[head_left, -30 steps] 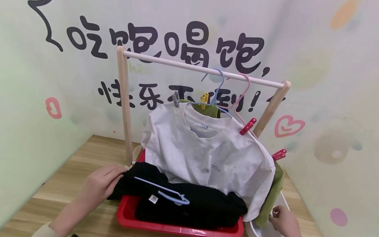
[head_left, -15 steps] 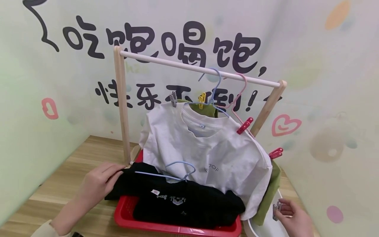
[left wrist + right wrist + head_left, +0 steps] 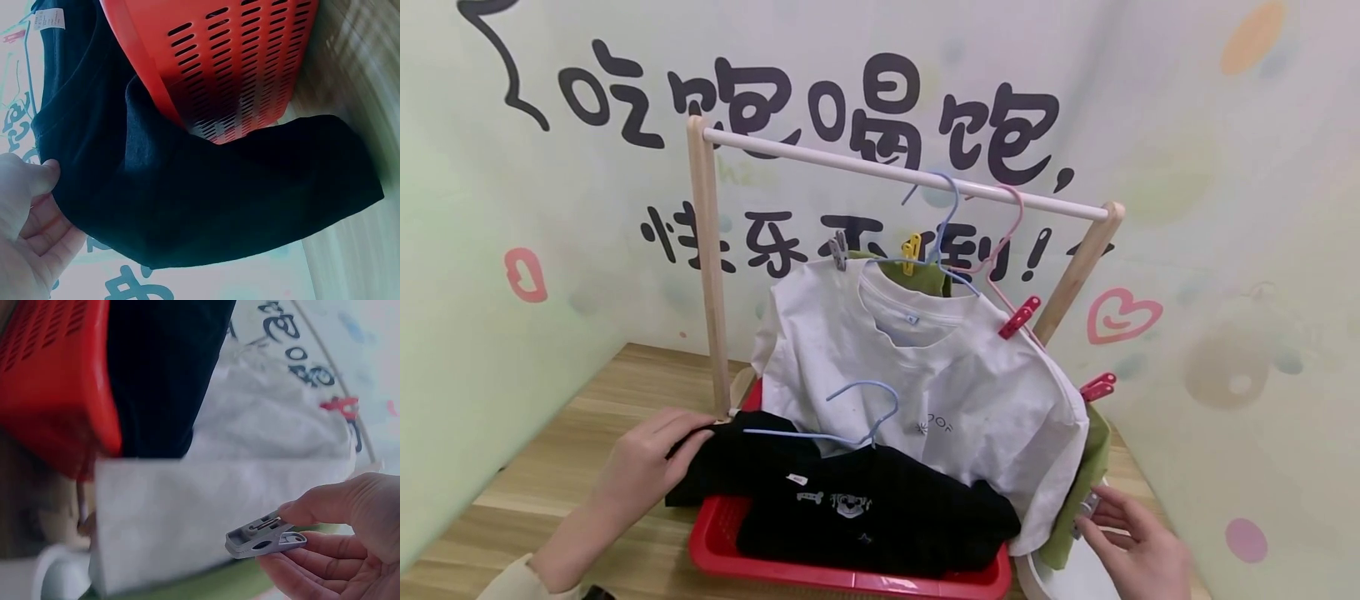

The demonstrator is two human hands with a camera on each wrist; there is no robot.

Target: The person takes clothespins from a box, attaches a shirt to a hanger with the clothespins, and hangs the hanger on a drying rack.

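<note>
My left hand (image 3: 655, 454) pinches the shoulder of a black T-shirt (image 3: 925, 508), which lies over the red basket; its sleeve hangs outside the basket in the left wrist view. A blue hanger (image 3: 805, 434) sits inside the shirt's neck, hook up in front of the white T-shirt (image 3: 857, 375). In the right wrist view, my right hand (image 3: 340, 544) pinches a grey clothespin (image 3: 259, 537) between thumb and fingers. It is held close by the green garment's sleeve (image 3: 1097, 442) at the right, over the white container (image 3: 1071, 575).
A wooden rack with a white bar (image 3: 835, 158) stands behind. From it hang the white T-shirt and the green garment, with red clothespins (image 3: 1020, 317), a grey one and a yellow one (image 3: 912, 254) on them. The red basket (image 3: 850, 577) sits on the wooden table (image 3: 602, 400).
My right hand has come up from the white container with the grey clothespin and moved slightly left. The blue hanger's hook has tipped upright. My left hand keeps its pinch on the black T-shirt.
</note>
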